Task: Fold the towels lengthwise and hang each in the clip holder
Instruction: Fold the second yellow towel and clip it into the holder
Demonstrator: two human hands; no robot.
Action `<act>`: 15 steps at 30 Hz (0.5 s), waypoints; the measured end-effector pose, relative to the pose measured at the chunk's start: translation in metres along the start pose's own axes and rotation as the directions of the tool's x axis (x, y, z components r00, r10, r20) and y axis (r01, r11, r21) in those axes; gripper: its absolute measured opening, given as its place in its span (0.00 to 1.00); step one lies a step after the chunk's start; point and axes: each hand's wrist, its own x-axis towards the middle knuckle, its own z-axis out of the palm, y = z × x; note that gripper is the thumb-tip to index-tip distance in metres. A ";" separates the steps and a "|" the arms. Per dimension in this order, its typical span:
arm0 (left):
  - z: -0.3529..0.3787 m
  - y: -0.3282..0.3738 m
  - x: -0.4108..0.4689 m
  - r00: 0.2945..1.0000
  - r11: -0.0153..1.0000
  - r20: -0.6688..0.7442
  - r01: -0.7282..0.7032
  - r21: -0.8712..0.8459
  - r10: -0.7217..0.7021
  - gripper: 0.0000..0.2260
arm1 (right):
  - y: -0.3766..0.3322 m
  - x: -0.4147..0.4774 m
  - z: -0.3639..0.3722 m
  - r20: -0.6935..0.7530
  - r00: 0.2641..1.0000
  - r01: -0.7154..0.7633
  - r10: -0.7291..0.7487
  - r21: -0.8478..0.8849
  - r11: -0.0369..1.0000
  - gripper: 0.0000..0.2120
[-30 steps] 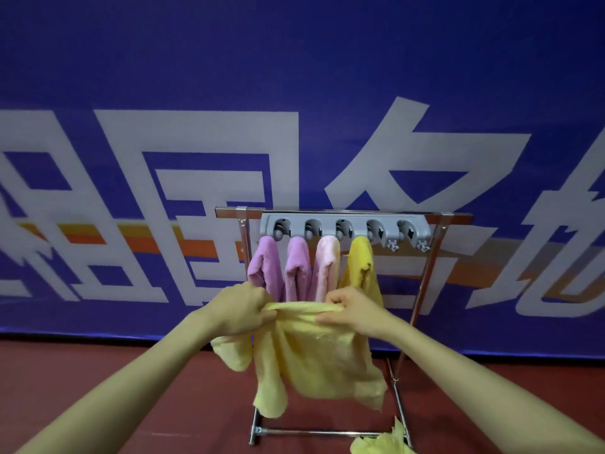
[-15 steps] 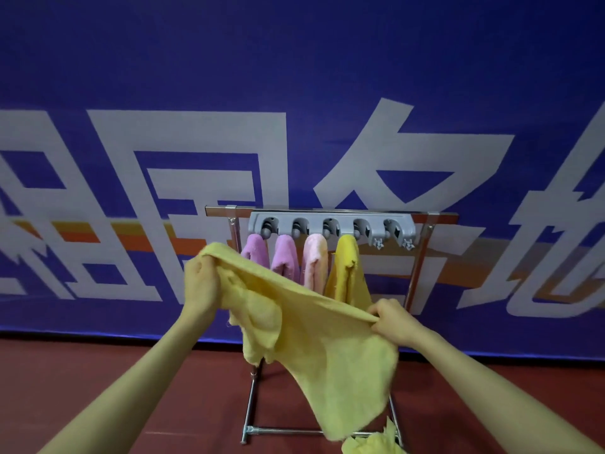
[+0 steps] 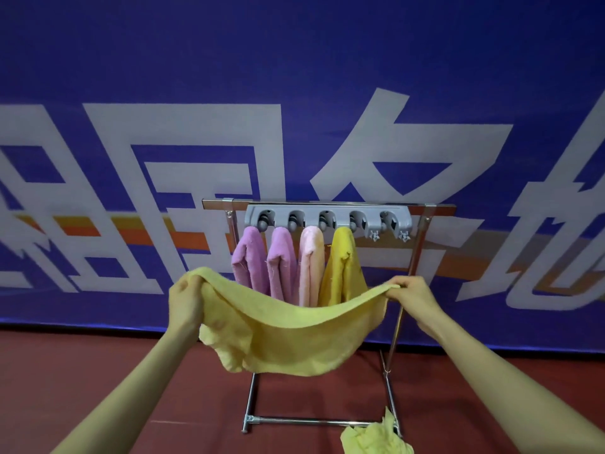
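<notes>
A pale yellow towel (image 3: 291, 339) hangs spread between my hands in front of the rack, sagging in the middle. My left hand (image 3: 185, 298) grips its left end and my right hand (image 3: 414, 294) pinches its right end. Behind it, the grey clip holder (image 3: 327, 219) on the metal rack (image 3: 399, 322) holds several folded towels: two purple ones (image 3: 250, 257), a pink one (image 3: 311, 260) and a yellow one (image 3: 342, 267). The rightmost clip (image 3: 393, 221) holds nothing.
Another crumpled yellow towel (image 3: 376, 440) lies on the red floor by the rack's right foot. A blue banner (image 3: 294, 77) with large white characters fills the wall behind the rack. The rack's bottom bar (image 3: 314, 421) runs low across the floor.
My hands have moved apart from the middle, drawing the bunched towel out wide. The left hand dropped lower and the right hand rose, so the towel's top edge is now nearly level.
</notes>
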 end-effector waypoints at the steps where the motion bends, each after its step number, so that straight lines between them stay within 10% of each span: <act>1: 0.001 -0.006 -0.001 0.999 0.999 0.041 -0.006 0.047 0.004 0.11 | -0.008 0.000 0.002 0.013 1.000 -0.006 0.004 0.082 0.997 0.09; 9: 0.015 -0.045 -0.003 0.949 0.770 0.209 0.051 0.635 -0.236 0.09 | -0.061 -0.006 0.036 0.085 0.993 0.046 -0.079 0.338 0.940 0.07; 15: 0.048 -0.009 -0.036 0.804 0.948 0.584 -0.093 0.305 -0.110 0.09 | -0.077 -0.018 0.062 0.187 0.941 0.251 -0.282 0.172 0.952 0.09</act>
